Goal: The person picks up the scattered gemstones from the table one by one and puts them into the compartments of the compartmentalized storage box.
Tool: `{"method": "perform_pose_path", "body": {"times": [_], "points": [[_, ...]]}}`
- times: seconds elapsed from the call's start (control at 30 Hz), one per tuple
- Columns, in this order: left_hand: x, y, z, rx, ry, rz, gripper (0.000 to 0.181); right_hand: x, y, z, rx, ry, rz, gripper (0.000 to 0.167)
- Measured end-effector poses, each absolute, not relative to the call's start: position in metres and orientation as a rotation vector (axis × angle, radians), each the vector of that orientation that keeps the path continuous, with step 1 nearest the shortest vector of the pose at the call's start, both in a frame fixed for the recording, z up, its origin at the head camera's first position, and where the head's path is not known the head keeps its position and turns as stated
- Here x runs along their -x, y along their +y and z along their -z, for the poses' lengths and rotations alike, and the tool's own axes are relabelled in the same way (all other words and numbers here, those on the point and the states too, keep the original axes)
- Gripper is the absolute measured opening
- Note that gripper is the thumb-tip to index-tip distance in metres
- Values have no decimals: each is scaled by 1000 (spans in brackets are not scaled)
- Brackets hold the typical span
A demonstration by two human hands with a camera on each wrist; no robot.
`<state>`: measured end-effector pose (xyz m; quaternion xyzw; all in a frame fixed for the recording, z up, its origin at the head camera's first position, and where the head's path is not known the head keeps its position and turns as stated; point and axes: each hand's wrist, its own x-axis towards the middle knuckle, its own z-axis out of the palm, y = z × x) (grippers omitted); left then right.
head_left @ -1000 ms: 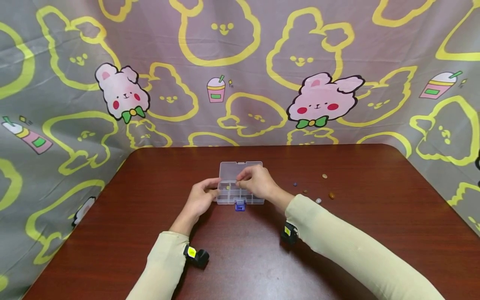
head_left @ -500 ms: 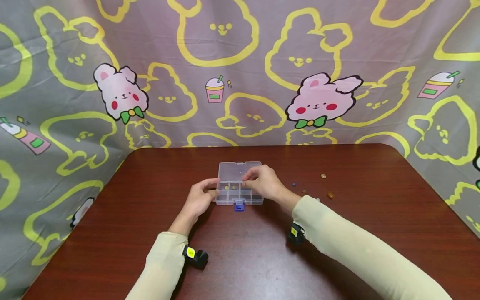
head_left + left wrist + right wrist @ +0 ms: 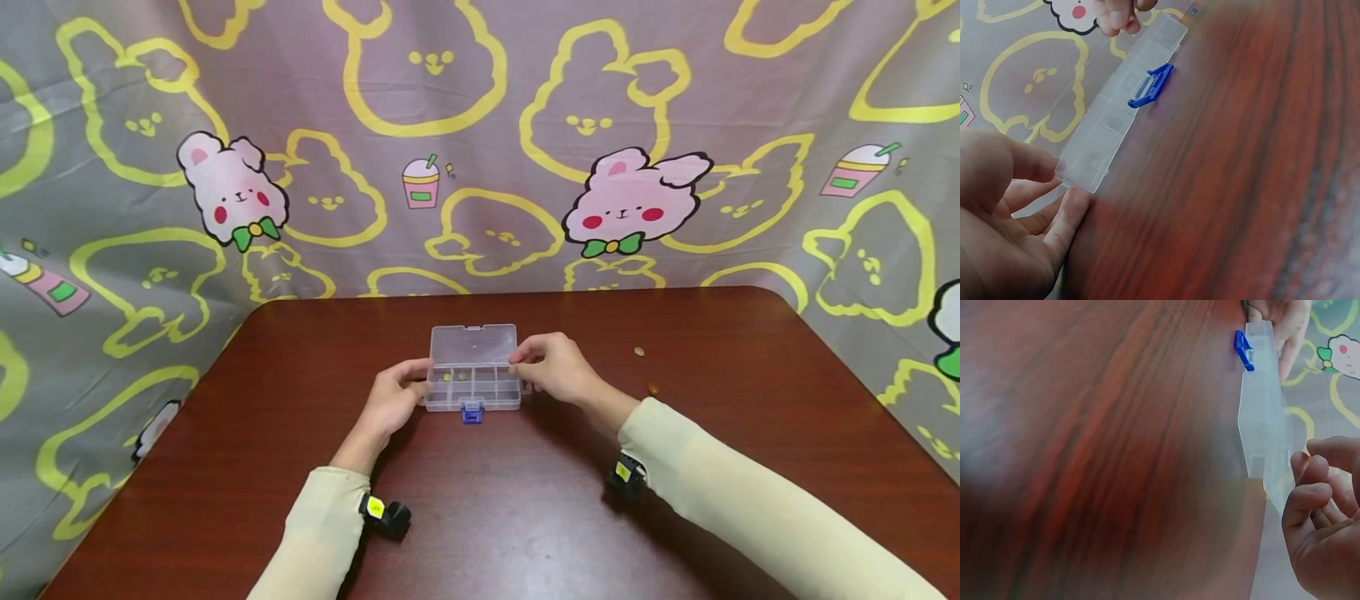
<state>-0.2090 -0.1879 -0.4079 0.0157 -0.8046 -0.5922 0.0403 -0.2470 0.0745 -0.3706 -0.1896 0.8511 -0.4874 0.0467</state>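
Note:
A clear plastic compartment box (image 3: 474,398) stands on the table with its lid (image 3: 474,343) raised at the back and its blue latch (image 3: 472,413) hanging at the front. My left hand (image 3: 392,400) grips the box's left end between thumb and fingers, also plain in the left wrist view. A small yellow stone (image 3: 447,377) and a tan stone (image 3: 462,377) lie in neighbouring back-row compartments. At the right end hovers my right hand (image 3: 558,367), fingers loosely curled; in the right wrist view, nothing is visible between its fingertips (image 3: 1317,469).
On the right of the brown table (image 3: 480,500) lie a pale stone (image 3: 639,352) and an orange stone (image 3: 653,389). A small blue stone (image 3: 1194,11) shows in the left wrist view. Patterned cloth (image 3: 480,150) hangs behind the table.
My right hand has moved right, from above the middle compartments to the box's right end. The tan stone has come into sight in its compartment. My left hand keeps its grip.

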Motion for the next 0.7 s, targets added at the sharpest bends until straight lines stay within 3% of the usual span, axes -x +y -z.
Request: {"method": "perform_pose_path", "body": {"times": [0.7], "points": [[210, -188, 407, -70, -2501, 1802, 39, 211, 156, 385, 540, 2571, 1434, 11]]}}
